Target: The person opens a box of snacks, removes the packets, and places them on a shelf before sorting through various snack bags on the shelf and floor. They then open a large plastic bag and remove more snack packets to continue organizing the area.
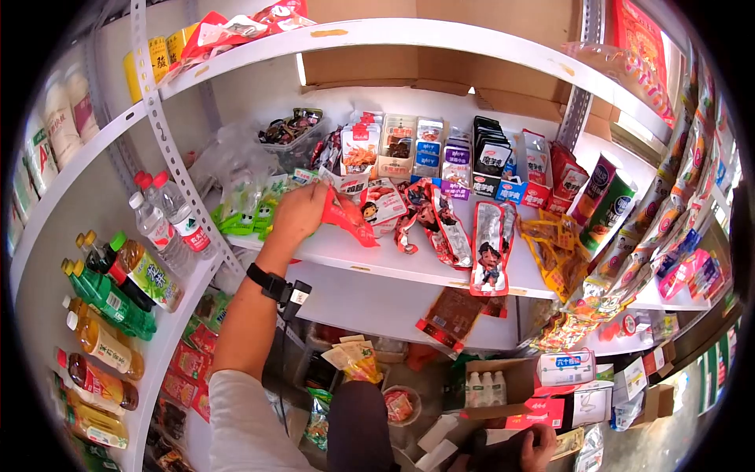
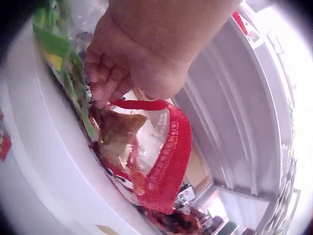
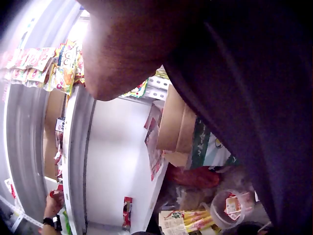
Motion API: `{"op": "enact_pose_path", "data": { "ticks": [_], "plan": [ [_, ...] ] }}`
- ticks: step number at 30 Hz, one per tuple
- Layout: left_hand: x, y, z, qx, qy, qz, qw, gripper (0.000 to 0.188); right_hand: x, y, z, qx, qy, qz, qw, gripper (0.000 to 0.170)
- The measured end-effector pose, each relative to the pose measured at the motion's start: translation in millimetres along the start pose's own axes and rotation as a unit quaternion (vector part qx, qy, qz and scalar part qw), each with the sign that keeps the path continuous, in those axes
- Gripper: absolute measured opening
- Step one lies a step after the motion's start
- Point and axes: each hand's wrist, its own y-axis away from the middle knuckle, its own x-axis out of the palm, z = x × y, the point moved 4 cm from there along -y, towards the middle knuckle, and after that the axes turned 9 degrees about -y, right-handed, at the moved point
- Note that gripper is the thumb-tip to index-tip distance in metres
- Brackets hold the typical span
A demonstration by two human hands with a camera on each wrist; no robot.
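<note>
There were two chip tubes (image 1: pixel 606 206) at the right of the head view, one clear tub (image 1: pixel 292 140) of small packs near the top middle, and one red packet (image 1: pixel 348 219) in the middle, above the white shelf (image 1: pixel 358 258). One long cartoon packet (image 1: pixel 491 248) poked over the shelf's front edge. A bare strip of shelf lay between the red packet and that edge. The left hand (image 1: pixel 303 211) had its fingers bent and pinched the red packet. The right hand (image 1: pixel 539 450) was at the lower right; I could not tell how its fingers were.
</note>
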Motion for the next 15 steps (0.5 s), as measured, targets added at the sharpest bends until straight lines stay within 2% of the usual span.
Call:
{"op": "enact_pose_path", "data": {
  "ticks": [1,3,6,8,10,11,14,15],
  "plan": [
    [-4,1,-7,-0.063,0.075,0.055,0.994,0.064,0,-2,3,-0.004,-0.007,0.004,1.000,0.020],
    [-12,7,-17,-0.185,0.220,0.165,0.944,0.068,-1,-4,9,-0.009,-0.013,0.008,1.000,0.019],
    [-6,7,-11,-0.221,0.288,0.213,0.907,0.069,-2,-4,14,-0.012,-0.004,0.006,1.000,0.020],
    [2,5,0,-0.155,0.308,0.253,0.904,0.054,-1,-3,10,-0.016,0.010,0.001,1.000,0.020],
    [22,-1,18,-0.083,0.349,0.307,0.882,0.049,-1,-2,8,-0.003,0.023,0.003,1.000,0.022],
    [24,-3,22,-0.078,0.412,0.307,0.854,0.048,-1,-1,7,0.003,0.030,0.003,1.000,0.023],
    [4,9,19,-0.075,0.469,0.254,0.843,0.046,12,3,-24,-0.058,0.009,-0.046,0.997,0.013],
    [7,7,30,-0.087,0.480,0.241,0.839,0.046,11,4,-25,-0.044,0.000,-0.048,0.998,0.012]
  ]
}}
